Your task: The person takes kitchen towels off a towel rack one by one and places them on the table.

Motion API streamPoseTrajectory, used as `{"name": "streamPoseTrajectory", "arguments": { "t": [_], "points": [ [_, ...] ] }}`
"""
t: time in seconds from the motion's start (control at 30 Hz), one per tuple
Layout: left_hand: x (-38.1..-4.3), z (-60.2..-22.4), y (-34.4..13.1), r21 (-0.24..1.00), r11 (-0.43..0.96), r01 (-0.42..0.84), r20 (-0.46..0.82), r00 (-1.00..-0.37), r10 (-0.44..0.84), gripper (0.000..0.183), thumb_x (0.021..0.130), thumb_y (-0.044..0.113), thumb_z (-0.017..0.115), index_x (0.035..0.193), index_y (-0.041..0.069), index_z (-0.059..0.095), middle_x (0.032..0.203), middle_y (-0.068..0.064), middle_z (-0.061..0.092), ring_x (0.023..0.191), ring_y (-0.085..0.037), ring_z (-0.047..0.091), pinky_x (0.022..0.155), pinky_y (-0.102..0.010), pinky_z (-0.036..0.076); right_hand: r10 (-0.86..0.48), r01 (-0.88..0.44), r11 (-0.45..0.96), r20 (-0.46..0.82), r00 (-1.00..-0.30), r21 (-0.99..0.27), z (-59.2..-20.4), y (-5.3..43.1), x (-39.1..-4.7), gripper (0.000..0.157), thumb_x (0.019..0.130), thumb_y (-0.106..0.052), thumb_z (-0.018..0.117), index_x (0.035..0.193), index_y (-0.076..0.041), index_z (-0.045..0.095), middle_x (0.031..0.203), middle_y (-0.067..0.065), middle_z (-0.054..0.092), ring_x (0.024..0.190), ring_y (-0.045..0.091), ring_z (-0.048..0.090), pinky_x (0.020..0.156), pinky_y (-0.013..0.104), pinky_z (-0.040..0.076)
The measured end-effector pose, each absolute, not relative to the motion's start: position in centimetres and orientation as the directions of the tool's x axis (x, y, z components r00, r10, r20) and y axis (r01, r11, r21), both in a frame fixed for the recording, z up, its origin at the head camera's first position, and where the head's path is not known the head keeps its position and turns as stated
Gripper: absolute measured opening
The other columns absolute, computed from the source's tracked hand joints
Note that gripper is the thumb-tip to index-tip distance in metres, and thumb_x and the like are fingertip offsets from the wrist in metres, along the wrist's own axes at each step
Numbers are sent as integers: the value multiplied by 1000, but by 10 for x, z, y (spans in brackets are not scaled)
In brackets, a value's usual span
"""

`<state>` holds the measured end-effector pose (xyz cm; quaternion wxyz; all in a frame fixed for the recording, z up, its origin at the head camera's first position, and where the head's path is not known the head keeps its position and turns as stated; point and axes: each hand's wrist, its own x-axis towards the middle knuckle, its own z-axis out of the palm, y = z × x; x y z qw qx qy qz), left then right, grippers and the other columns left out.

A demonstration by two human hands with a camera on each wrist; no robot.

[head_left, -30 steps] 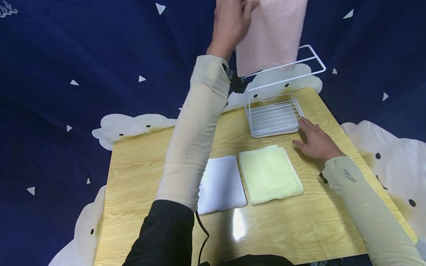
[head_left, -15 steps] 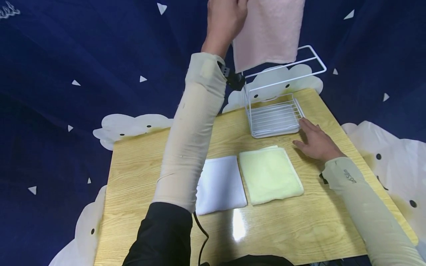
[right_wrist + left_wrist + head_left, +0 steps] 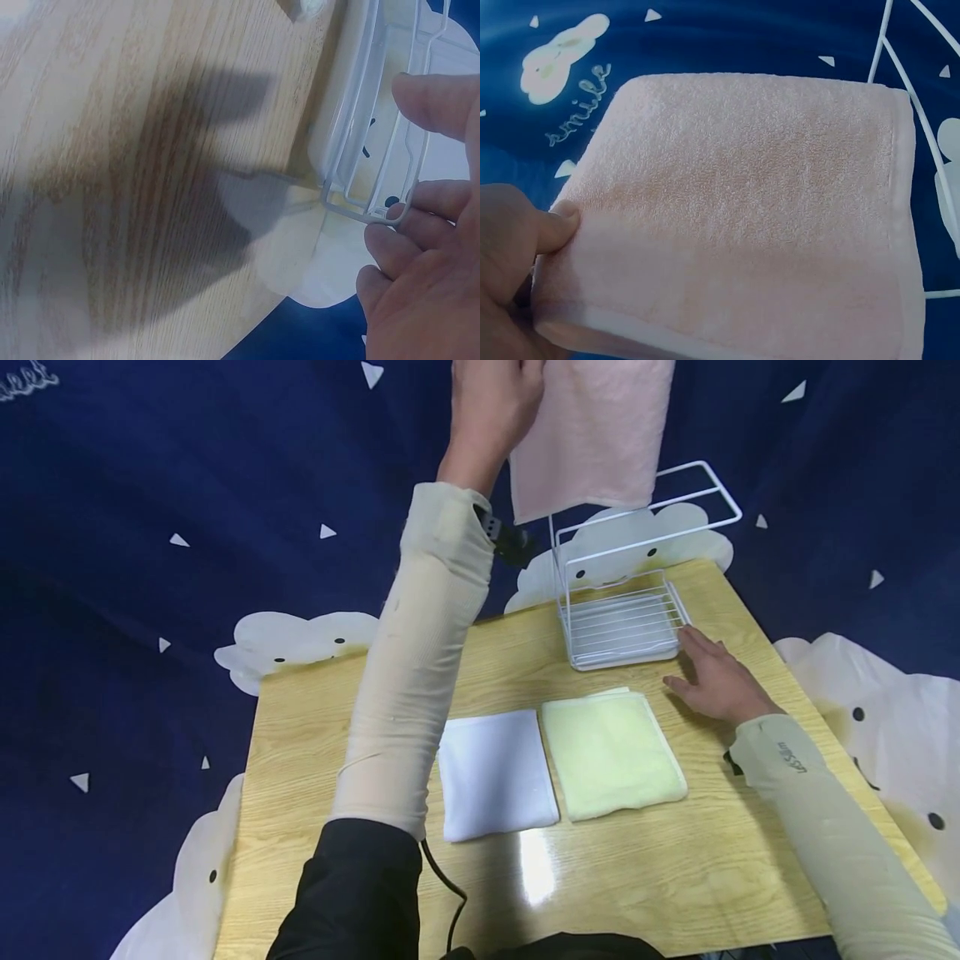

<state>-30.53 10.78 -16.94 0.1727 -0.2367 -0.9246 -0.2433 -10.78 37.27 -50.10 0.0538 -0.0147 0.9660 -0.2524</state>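
High at the top of the head view, my left hand (image 3: 495, 414) pinches the left edge of a pink towel (image 3: 592, 443). The left wrist view shows the thumb on top of that towel (image 3: 742, 187), which looks folded and spreads off to the right. Its lower edge overlaps the upper frame of a white wire rack (image 3: 622, 664); whether they touch I cannot tell. My right hand (image 3: 716, 681) has its fingertips against the rack's right side, with the thumb held apart. In the right wrist view, the fingertips meet the rack's wire corner (image 3: 386, 220).
A folded white towel (image 3: 498, 777) and a folded yellow towel (image 3: 615, 752) lie side by side on the wooden table (image 3: 300, 827). A black cable (image 3: 450, 885) runs near the front edge. Dark blue patterned cloth (image 3: 135, 485) surrounds the table.
My left hand has moved left and slightly up, drawing the pink towel leftward along the rack's upper frame. The right hand stays against the rack. The head view has shifted slightly.
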Motion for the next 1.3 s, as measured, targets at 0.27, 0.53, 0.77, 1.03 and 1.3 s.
{"name": "streamPoseTrajectory", "arguments": {
  "t": [0.27, 0.53, 0.77, 1.03, 1.3],
  "points": [
    [-306, -167, 89, 308, 798, 518, 480, -809, 339, 43, 110, 33, 39, 151, 22, 46, 146, 5, 50, 129, -3, 46, 103, -10, 26, -57, -5, 872, -91, -994, -489, -500, 376, -107, 88, 100, -37, 60, 159, 3, 8, 165, 24, 7, 149, 44, 10, 119, 52, 6],
    [-303, -167, 71, 292, 781, 552, 542, -768, 341, 41, 109, 33, 42, 147, 20, 52, 144, 4, 53, 128, -2, 47, 104, -10, 24, -65, -11, 862, -88, -994, -508, -500, 380, -107, 88, 100, -37, 61, 159, 2, 8, 164, 25, 6, 149, 43, 9, 119, 52, 5],
    [-300, -171, 57, 317, 758, 570, 595, -742, 309, 42, 107, 35, 49, 143, 16, 55, 135, 0, 57, 117, -6, 50, 102, -11, 27, -68, -14, 864, -89, -994, -503, -499, 380, -109, 87, 100, -35, 61, 158, 4, 9, 164, 26, 7, 149, 44, 9, 120, 52, 5],
    [-291, -175, 41, 399, 677, 619, 650, -712, 268, 33, 105, 28, 55, 131, 10, 64, 122, -5, 65, 109, -8, 59, 92, -9, 37, -73, -19, 863, -88, -993, -504, -498, 381, -110, 88, 100, -37, 60, 158, 4, 9, 164, 27, 7, 149, 44, 9, 120, 52, 5],
    [-281, -180, 21, 465, 647, 604, 656, -726, 206, 29, 102, 29, 61, 120, 9, 72, 111, -4, 72, 102, -8, 65, 88, -11, 43, -57, -3, 863, -92, -994, -505, -498, 382, -111, 88, 100, -36, 61, 159, 3, 8, 164, 26, 6, 149, 45, 9, 119, 54, 6]
  ]
}}
